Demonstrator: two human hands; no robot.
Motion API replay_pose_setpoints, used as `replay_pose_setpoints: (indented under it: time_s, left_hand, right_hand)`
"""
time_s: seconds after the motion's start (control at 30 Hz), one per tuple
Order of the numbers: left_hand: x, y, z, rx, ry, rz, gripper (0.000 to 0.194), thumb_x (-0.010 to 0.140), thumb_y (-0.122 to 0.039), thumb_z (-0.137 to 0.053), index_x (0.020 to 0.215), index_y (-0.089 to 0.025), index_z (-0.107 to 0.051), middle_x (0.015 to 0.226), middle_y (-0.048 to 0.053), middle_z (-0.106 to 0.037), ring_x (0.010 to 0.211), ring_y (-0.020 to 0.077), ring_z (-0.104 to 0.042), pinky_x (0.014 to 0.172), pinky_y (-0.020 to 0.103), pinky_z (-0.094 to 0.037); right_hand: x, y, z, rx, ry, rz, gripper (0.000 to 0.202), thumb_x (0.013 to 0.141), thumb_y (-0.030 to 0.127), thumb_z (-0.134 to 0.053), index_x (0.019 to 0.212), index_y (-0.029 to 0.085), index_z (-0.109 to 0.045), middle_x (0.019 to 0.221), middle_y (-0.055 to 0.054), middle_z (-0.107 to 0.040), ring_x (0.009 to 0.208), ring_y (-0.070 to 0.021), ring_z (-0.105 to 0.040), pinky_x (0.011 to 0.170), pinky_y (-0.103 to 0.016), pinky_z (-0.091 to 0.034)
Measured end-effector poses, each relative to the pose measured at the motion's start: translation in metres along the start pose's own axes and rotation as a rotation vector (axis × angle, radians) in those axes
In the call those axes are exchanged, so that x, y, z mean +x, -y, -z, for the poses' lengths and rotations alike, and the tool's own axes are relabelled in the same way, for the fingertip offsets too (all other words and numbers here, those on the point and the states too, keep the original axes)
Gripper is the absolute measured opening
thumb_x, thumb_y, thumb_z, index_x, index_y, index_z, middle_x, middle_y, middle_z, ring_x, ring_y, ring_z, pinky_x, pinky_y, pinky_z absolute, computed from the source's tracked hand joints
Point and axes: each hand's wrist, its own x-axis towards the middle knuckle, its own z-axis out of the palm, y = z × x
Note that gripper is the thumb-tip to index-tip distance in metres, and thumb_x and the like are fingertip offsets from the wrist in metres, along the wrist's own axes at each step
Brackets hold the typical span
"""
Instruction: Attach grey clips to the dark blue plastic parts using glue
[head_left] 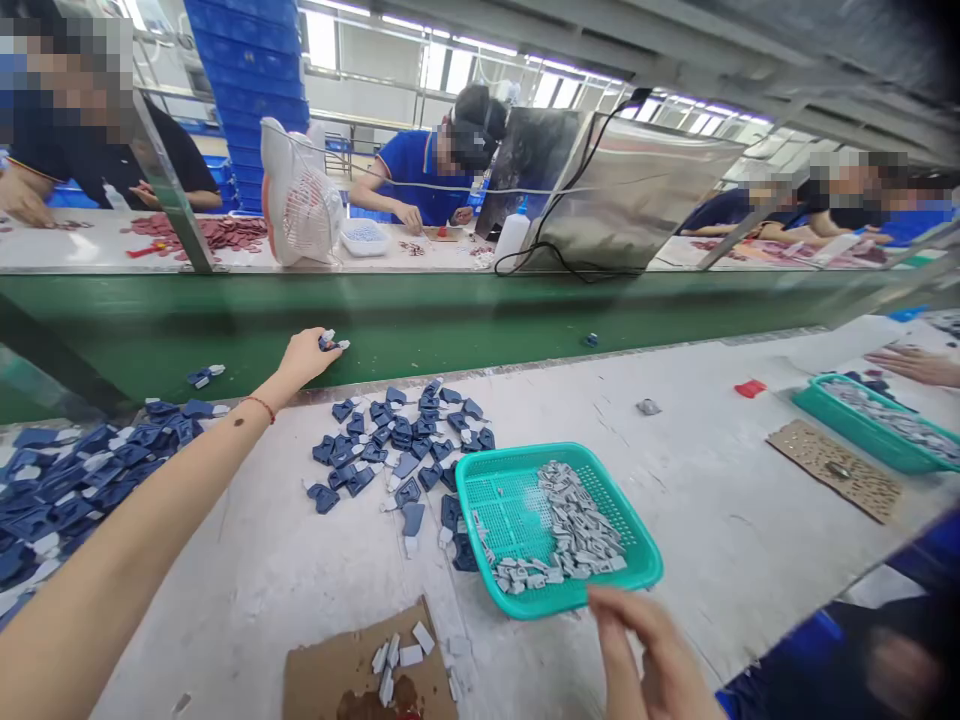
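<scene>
My left hand (304,358) stretches over the green conveyor belt (450,335), its fingers closed on small dark blue plastic parts with pale grey tabs (330,343). How many it holds is hard to make out. My right hand (652,655) is at the bottom, by the near rim of a teal plastic basket (480,458). Its visible fingers are loosely bent and apart, with nothing seen in them. Small grey plastic pieces (581,520) lie heaped in the basket. A scattered group of dark blue parts (405,430) spreads on the table left of it.
A larger pile of blue parts (90,480) lies at left. Cardboard (315,670) with several grey pieces rests in front. Single blue parts (201,376) sit on the belt. At right are another teal basket (892,440) and a co-worker's hand (919,364). People work across the belt.
</scene>
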Motion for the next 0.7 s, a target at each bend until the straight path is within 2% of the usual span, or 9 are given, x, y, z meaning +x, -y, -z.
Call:
replay_pose_setpoints:
  time_s: [0.03, 0.13, 0.23, 0.37, 0.5, 0.6, 0.7]
  left_hand:
    - [-0.006, 0.001, 0.002, -0.011, 0.016, -0.015, 0.027, 0.093, -0.036, -0.059, 0.106, -0.013, -0.065, 0.104, 0.006, -0.069, 0.092, 0.0206, -0.066, 0.082, 0.041, -0.055]
    - [-0.028, -0.001, 0.004, -0.039, 0.08, -0.067, 0.026, 0.092, -0.037, -0.061, 0.099, -0.013, -0.066, 0.097, 0.005, -0.069, 0.087, 0.0198, -0.066, 0.08, 0.039, -0.055]
    - [-0.049, -0.003, -0.001, -0.058, 0.138, -0.098, 0.025, 0.092, -0.037, -0.061, 0.096, -0.013, -0.066, 0.096, 0.004, -0.069, 0.086, 0.0194, -0.066, 0.08, 0.039, -0.055]
    - [-0.07, -0.004, -0.005, -0.072, 0.162, -0.101, 0.023, 0.093, -0.035, -0.061, 0.098, -0.014, -0.066, 0.1, 0.005, -0.069, 0.09, 0.02, -0.066, 0.082, 0.039, -0.054]
    - [-0.089, -0.004, -0.002, -0.08, 0.163, -0.09, 0.024, 0.092, -0.037, -0.06, 0.094, -0.014, -0.065, 0.093, 0.004, -0.067, 0.083, 0.0181, -0.065, 0.077, 0.037, -0.054]
    - [-0.104, -0.005, 0.004, -0.102, 0.162, -0.09, 0.026, 0.092, -0.039, -0.06, 0.084, -0.014, -0.063, 0.079, 0.0, -0.064, 0.072, 0.0157, -0.061, 0.071, 0.033, -0.051]
    - [-0.117, -0.005, 0.01, -0.133, 0.146, -0.077, 0.026, 0.089, -0.037, -0.059, 0.074, -0.016, -0.058, 0.07, -0.001, -0.059, 0.065, 0.0156, -0.056, 0.065, 0.03, -0.045]
  right_hand:
    - [0.021, -0.004, 0.003, -0.073, 0.036, 0.081, 0.017, 0.093, 0.034, -0.053, 0.096, 0.023, -0.066, 0.093, -0.007, -0.069, 0.087, -0.024, -0.065, 0.079, -0.035, -0.052]
    - [0.081, -0.02, -0.003, -0.372, 0.361, 0.292, 0.029, 0.099, 0.031, -0.039, 0.109, 0.022, -0.065, 0.106, -0.009, -0.07, 0.1, -0.0256, -0.064, 0.084, -0.038, -0.052]
    - [0.118, -0.034, -0.021, -0.479, 0.504, 0.373, 0.025, 0.094, 0.021, -0.043, 0.101, 0.02, -0.066, 0.104, -0.01, -0.07, 0.099, -0.0266, -0.063, 0.084, -0.039, -0.05]
    - [0.13, -0.041, -0.04, -0.595, 0.591, 0.429, 0.026, 0.09, 0.009, -0.041, 0.088, 0.018, -0.066, 0.091, -0.012, -0.069, 0.088, -0.0265, -0.062, 0.077, -0.038, -0.047]
    - [0.13, -0.041, -0.044, -0.671, 0.638, 0.44, 0.023, 0.088, 0.004, -0.044, 0.081, 0.016, -0.063, 0.085, -0.013, -0.066, 0.084, -0.0258, -0.06, 0.073, -0.037, -0.046]
    - [0.132, -0.04, -0.043, -0.678, 0.658, 0.418, 0.016, 0.087, 0.005, -0.049, 0.086, 0.014, -0.062, 0.087, -0.008, -0.066, 0.087, -0.0231, -0.061, 0.076, -0.036, -0.047]
    - [0.133, -0.036, -0.041, -0.635, 0.668, 0.391, 0.017, 0.086, 0.007, -0.049, 0.091, 0.014, -0.064, 0.092, -0.01, -0.067, 0.092, -0.025, -0.063, 0.08, -0.038, -0.048]
